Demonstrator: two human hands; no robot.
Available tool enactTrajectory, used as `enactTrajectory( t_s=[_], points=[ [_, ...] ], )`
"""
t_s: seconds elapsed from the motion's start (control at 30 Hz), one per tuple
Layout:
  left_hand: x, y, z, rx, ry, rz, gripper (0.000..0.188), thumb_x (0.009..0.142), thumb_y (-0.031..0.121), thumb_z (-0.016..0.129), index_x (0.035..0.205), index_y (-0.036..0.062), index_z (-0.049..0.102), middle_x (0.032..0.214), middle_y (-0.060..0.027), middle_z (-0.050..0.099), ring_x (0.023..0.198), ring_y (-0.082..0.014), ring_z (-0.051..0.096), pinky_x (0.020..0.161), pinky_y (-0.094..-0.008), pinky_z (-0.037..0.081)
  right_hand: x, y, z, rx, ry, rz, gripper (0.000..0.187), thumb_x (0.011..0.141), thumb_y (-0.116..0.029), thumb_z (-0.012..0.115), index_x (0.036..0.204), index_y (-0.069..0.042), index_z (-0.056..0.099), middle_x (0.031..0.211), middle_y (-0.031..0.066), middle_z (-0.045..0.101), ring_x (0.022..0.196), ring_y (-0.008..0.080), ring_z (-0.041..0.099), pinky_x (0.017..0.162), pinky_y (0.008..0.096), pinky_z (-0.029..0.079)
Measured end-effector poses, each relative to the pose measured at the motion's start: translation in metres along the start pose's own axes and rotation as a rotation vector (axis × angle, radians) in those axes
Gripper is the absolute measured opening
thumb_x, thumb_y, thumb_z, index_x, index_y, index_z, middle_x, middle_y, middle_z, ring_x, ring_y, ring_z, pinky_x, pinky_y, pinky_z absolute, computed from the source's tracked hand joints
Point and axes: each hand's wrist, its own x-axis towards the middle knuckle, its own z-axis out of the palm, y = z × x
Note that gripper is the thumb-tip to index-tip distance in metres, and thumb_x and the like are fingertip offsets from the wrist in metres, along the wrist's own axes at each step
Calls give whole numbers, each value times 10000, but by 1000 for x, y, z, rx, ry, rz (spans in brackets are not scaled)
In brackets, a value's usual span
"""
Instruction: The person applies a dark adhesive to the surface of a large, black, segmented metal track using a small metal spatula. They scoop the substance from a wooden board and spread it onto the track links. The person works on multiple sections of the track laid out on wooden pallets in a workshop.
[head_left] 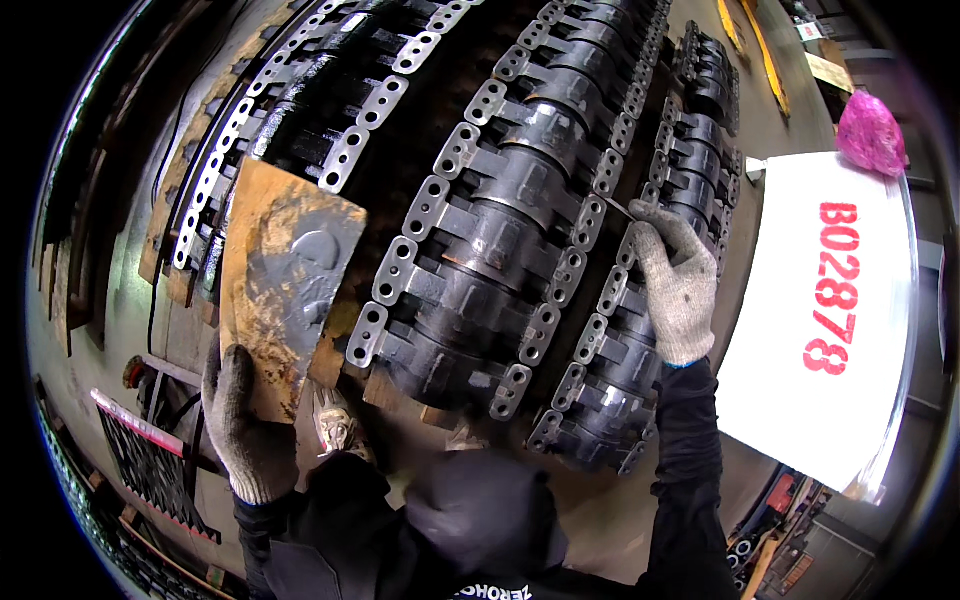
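My left hand [245, 430], in a grey knit glove, grips the lower left edge of a brown, stained board [270, 260]. Grey paste is smeared over the board's upper right part. My right hand [678, 280], gloved too, is closed on a thin, narrow tool [619, 208] whose tip points up and left; its kind is too small to make out. That tip is close to the right-hand links of the middle black steel track chain [500, 235]. A second track chain [695, 180] lies under and beside my right hand.
Another track chain [300, 110] runs along the left, partly behind the board. A white sheet with red stencilled marks [770, 300] stands at right, a pink bundle [870, 133] at its top. Yellow bars [765, 60] lie far right. A dark metal rack [150, 450] stands lower left.
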Motion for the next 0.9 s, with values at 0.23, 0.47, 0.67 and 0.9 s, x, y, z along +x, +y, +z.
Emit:
enactTrajectory(
  t_s=[0.23,0.47,0.67,0.9],
  points=[
    [29,-3,10,-416,-96,-146,430,1040,173,532,1396,-67,510,1332,-151,604,1214,-231,599,1039,-356,474,8,-15,22,-10,0,-16,245,967,-78,685,1195,7,721,1093,86,750,973,126,678,907,269,524],
    [54,3,35,-428,-108,-135,513,971,229,638,1369,-67,509,1240,-148,646,1131,-225,638,1001,-357,501,6,-39,31,-10,-34,130,281,1000,-75,642,1267,-7,693,1036,89,765,840,86,693,700,228,553],
    [66,-6,55,-532,-197,-196,485,998,193,616,1381,-77,493,1278,-157,624,1141,-205,625,1008,-344,493,-6,-65,45,14,-124,173,268,1002,-51,630,1249,45,667,987,116,764,801,91,692,681,224,547],
    [68,-5,62,-572,-216,-324,546,988,198,634,1431,-69,457,1276,-155,632,1153,-217,630,1020,-349,498,-16,-90,73,16,-196,116,246,984,-14,641,1219,40,687,956,102,765,780,71,674,662,217,538]
  ],
)
